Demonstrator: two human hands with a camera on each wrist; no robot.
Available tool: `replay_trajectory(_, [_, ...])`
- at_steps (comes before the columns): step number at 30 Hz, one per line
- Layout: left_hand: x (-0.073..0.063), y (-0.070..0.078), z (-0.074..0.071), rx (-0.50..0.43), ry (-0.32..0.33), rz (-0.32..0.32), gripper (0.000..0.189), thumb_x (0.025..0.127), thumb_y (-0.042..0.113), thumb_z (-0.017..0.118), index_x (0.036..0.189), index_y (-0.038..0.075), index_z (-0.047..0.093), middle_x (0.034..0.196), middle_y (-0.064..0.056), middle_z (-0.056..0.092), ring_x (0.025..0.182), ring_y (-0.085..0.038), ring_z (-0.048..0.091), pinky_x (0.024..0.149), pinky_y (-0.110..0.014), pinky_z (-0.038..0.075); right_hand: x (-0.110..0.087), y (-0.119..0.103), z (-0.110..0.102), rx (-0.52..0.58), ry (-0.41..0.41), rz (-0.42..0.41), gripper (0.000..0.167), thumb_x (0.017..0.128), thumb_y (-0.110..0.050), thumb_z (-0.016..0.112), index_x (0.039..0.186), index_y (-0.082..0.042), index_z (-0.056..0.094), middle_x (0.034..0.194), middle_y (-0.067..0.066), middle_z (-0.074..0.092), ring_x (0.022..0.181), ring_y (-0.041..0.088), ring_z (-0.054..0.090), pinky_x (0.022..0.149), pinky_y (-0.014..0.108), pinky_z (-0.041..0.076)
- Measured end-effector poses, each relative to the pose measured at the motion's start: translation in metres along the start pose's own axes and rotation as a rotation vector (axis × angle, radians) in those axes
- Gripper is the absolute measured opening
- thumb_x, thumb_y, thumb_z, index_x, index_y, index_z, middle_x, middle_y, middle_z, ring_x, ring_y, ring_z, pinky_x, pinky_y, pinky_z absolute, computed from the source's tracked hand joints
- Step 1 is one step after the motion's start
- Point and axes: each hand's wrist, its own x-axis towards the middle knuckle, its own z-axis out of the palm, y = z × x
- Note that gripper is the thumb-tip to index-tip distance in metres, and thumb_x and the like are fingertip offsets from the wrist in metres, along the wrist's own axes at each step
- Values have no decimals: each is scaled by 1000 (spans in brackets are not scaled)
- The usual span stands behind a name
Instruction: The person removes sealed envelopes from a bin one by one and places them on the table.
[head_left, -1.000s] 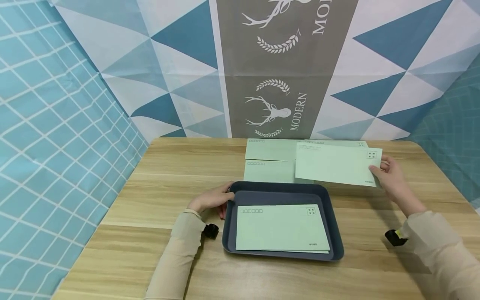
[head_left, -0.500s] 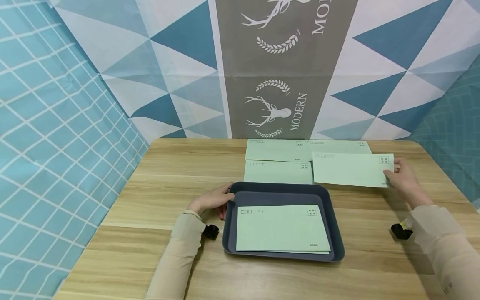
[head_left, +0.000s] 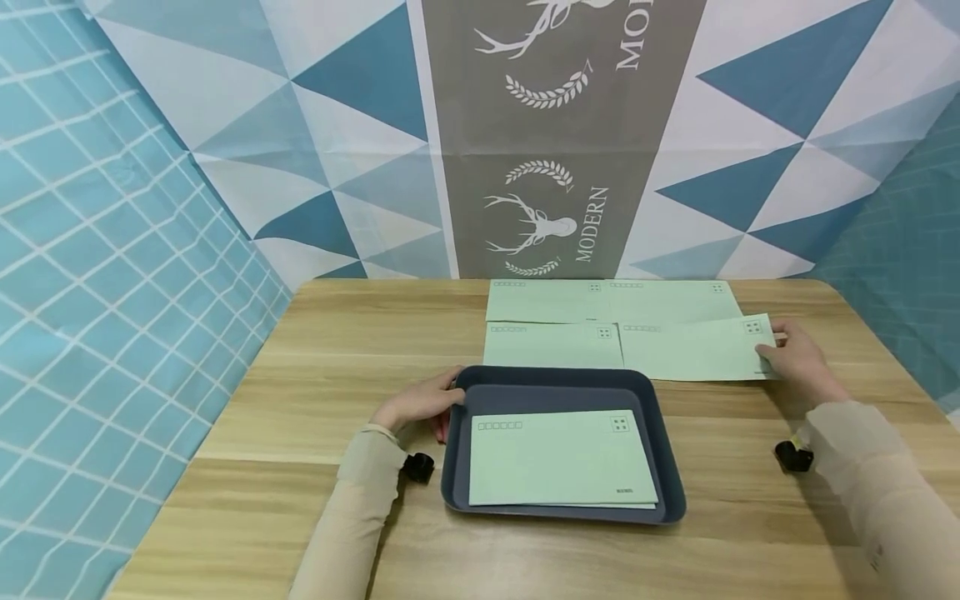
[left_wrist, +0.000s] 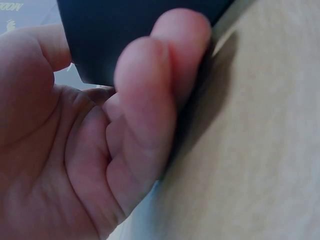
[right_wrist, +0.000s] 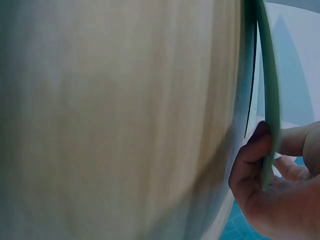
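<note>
Envelope (head_left: 693,352) lower, right hand (head_left: 802,358) round edge

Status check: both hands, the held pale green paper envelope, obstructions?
Left hand gripping dark grey rectangular tray at its left side. Right hand pinching pale green rectangular paper envelope, right end raised. Nothing visibly blocking it.

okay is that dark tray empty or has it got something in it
Not empty: pale green envelopes lie in the dark tray, with a second edge showing beneath the top one. How many, I can't tell.
</note>
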Motion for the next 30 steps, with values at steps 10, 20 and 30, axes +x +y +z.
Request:
replay_trajectory(10, [-1, -1, 0, -10, -5, 13, 51, 89, 20, 38, 139, 20, 26, 55, -15, 60, 43, -24, 58, 46, -38, 52, 8, -3, -3, -324, 1, 8, 48, 87, -25, 52, 111, 16, 41, 109, 36, 47, 88, 46, 50, 64, 44, 41])
replay_trajectory(20, [2, -2, -1, -13, -5, 26, 47, 89, 19, 38, 136, 18, 30, 55, -15, 60, 42, -24, 58, 45, -39, 52, 12, -5, -4, -357, -31, 42, 49, 85, -24, 53, 111, 17, 45, 109, 36, 48, 88, 43, 50, 63, 42, 42])
replay_trajectory(30, [2, -2, -2, -13, -11, 38, 44, 90, 19, 38, 134, 17, 31, 56, -15, 60, 43, -23, 58, 45, -39, 52, 12, -9, -2, -346, 15, 44, 51, 84, -24, 54, 115, 16, 41, 114, 36, 45, 94, 47, 47, 67, 46, 42])
